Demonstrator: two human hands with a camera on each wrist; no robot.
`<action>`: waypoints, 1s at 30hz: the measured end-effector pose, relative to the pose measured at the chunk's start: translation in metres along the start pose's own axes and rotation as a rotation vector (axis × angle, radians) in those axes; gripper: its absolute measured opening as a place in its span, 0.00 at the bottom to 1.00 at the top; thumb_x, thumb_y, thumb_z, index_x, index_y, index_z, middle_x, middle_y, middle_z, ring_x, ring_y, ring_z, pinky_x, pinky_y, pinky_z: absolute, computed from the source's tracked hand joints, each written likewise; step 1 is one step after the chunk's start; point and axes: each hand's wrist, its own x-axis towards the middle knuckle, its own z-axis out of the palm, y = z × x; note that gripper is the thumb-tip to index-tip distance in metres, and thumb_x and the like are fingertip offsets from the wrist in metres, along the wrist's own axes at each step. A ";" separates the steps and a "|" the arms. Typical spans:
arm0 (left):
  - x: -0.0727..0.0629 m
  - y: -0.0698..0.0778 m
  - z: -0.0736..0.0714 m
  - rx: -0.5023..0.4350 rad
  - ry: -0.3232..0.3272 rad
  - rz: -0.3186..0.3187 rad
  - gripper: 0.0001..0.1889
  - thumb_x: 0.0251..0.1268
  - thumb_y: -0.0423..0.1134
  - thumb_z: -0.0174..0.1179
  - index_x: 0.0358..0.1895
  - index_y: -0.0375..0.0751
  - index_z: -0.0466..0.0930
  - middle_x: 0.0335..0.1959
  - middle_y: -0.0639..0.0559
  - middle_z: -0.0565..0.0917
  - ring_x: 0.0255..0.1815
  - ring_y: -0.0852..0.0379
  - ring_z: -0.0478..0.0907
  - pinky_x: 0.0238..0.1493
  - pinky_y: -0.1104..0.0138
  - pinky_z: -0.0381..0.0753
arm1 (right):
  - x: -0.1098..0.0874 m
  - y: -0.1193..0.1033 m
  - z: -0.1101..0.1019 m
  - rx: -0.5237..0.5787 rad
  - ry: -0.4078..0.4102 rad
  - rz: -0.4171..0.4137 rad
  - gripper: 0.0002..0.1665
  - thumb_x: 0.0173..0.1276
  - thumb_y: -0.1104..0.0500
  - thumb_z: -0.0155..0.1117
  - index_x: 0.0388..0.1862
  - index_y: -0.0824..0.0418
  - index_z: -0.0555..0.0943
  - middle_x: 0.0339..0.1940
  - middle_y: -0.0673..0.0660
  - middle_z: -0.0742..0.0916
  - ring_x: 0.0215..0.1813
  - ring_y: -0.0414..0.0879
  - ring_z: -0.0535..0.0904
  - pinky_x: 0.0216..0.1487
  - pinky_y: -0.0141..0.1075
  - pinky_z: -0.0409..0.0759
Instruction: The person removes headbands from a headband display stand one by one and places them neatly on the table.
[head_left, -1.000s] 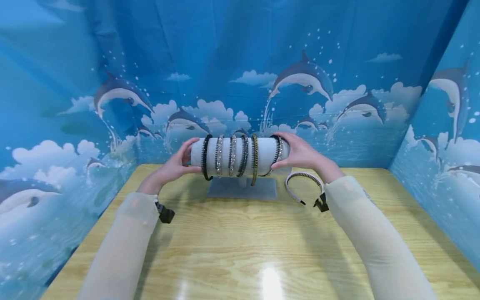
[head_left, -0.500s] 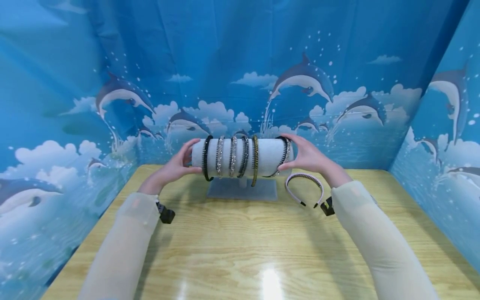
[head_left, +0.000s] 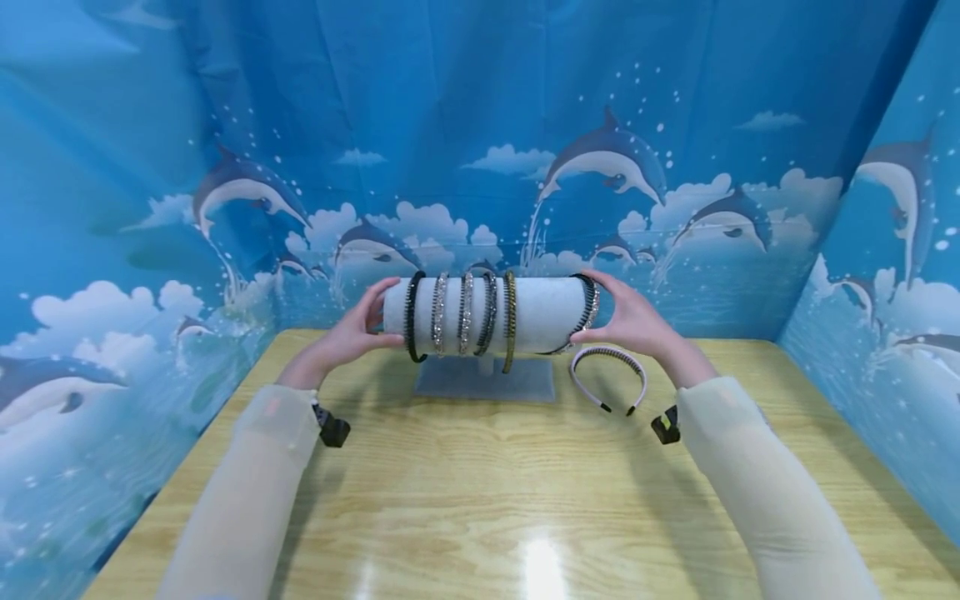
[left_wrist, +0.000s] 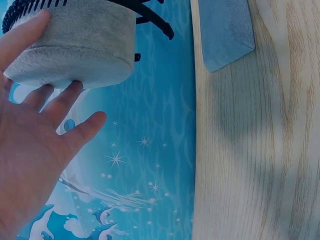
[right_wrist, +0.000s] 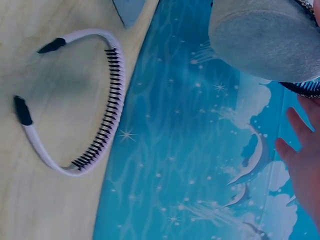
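"Counting headbands round the grey roll [head_left: 547,312], what do you get?"
"Six: one black headband [head_left: 410,321], two silver headbands [head_left: 466,312], one dark headband [head_left: 490,312], one gold headband [head_left: 511,321], one jewelled headband [head_left: 594,304] tilted at its right end."
"And the two hands?"
"The left hand [head_left: 351,335] grips the roll's left end; the right hand [head_left: 633,318] pinches the jewelled one."
"Any others?"
"One pale headband [right_wrist: 118,90] on the table [head_left: 450,467], near the roll's right end."

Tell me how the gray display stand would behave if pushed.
The gray display stand might tip if pressed down at one end, since its cylinder overhangs the shorter base. That flat base should prevent rolling. The fuzzy-looking covering probably won't feel slippery.
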 end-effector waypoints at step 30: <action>0.000 -0.002 0.000 -0.010 -0.001 0.019 0.48 0.65 0.26 0.61 0.78 0.57 0.41 0.77 0.45 0.52 0.74 0.41 0.54 0.62 0.46 0.69 | -0.026 0.036 0.014 0.203 0.047 0.032 0.61 0.55 0.52 0.78 0.79 0.53 0.50 0.78 0.62 0.54 0.76 0.63 0.49 0.70 0.61 0.52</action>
